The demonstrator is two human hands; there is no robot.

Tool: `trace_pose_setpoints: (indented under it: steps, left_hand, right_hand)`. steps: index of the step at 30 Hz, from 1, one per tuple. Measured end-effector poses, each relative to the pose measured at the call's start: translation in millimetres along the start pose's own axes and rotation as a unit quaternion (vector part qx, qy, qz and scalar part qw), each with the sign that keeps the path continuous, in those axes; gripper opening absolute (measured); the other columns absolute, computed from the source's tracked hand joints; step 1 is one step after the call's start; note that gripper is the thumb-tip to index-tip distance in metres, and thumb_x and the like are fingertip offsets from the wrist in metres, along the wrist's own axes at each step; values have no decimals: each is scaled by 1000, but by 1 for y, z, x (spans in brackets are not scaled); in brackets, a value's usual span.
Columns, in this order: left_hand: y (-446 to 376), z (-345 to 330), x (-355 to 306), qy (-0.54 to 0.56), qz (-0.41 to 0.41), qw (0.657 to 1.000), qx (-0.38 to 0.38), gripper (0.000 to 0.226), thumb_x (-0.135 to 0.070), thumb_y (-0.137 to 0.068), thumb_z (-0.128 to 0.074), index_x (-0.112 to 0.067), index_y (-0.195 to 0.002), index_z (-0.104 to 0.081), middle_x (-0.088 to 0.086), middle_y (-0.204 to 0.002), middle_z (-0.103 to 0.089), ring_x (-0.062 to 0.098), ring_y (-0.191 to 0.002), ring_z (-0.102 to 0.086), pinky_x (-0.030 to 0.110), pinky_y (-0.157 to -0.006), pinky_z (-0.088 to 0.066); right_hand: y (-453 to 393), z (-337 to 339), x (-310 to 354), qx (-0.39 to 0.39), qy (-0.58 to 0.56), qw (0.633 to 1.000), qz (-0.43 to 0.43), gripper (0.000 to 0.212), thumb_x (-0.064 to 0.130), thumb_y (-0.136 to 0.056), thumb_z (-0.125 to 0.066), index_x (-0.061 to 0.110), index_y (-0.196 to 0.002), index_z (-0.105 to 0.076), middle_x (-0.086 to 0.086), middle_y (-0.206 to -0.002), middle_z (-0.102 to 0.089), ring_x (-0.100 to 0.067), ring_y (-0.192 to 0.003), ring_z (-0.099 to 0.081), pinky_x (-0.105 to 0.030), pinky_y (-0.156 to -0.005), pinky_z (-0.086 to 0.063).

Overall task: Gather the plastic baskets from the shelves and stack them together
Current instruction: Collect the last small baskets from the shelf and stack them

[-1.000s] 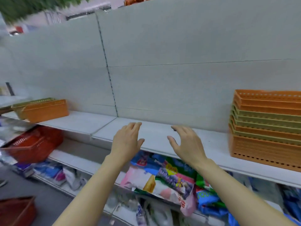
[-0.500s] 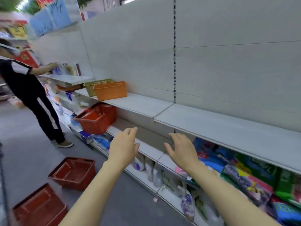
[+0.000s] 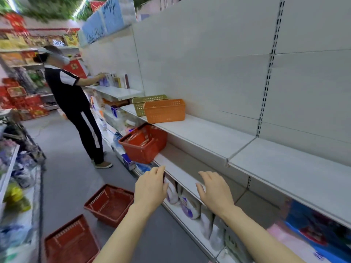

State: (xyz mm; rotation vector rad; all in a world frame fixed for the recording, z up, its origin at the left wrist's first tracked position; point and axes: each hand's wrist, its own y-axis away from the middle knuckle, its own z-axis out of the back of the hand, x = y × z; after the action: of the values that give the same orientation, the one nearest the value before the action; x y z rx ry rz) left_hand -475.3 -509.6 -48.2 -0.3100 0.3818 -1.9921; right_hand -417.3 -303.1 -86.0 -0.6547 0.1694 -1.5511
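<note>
Both the left hand (image 3: 150, 188) and right hand (image 3: 215, 192) reach forward with loose fingers, grasping nothing. The orange basket (image 3: 164, 110) sits far along the shelf (image 3: 205, 135), a green basket (image 3: 146, 103) just behind it. Below that shelf hangs a red shopping basket (image 3: 143, 143); another person (image 3: 74, 103) stands beyond it.

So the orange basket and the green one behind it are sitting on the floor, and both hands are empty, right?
Not quite. The head view shows the orange basket and the green one behind it sitting on the white shelf, not the floor. Both the left hand and right hand are indeed empty.
</note>
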Motion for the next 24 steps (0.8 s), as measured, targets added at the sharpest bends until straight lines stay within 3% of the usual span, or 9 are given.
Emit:
trace_pose_setpoints:
  steps: [6, 14, 19, 24]
  left_hand:
    - [-75, -39, 45, -29, 22, 999, 2, 52, -36, -45, -93, -22, -91, -72, -6, -74, -67, 18, -55, -64, 29, -43, -48]
    - [-139, -77, 97, -8, 52, 999, 14, 48, -33, -56, -90, -19, -97, -72, -5, -82, -69, 20, -62, -66, 32, -48, -51]
    - [-202, -106, 140, 43, 52, 997, 26, 46, -34, -90, -63, -17, -131, -57, 2, -119, -65, 26, -100, -64, 38, -80, -52]
    - [-279, -129, 179, 72, 32, 997, 19, 46, -38, -98, -49, -22, -141, -46, -3, -133, -56, 21, -116, -56, 34, -90, -45]
  right_hand:
    - [-83, -51, -6, -7, 7, 1000, 29, 24, 26, -71, -63, 13, -91, -68, -1, -81, -68, -24, -69, -65, -36, -59, -55]
    - [-171, -103, -2, 1, 10, 999, 37, 38, 19, -68, -82, 9, -102, -69, -3, -90, -71, -25, -78, -68, -37, -66, -58]
    - [-223, -139, 8, -16, 13, 999, 26, 37, 19, -71, -80, 10, -105, -69, -2, -94, -71, -23, -83, -68, -34, -69, -56]
    - [-279, -171, 14, -31, 18, 999, -12, 29, 17, -77, -74, 9, -104, -65, -5, -91, -69, -28, -82, -65, -40, -69, -55]
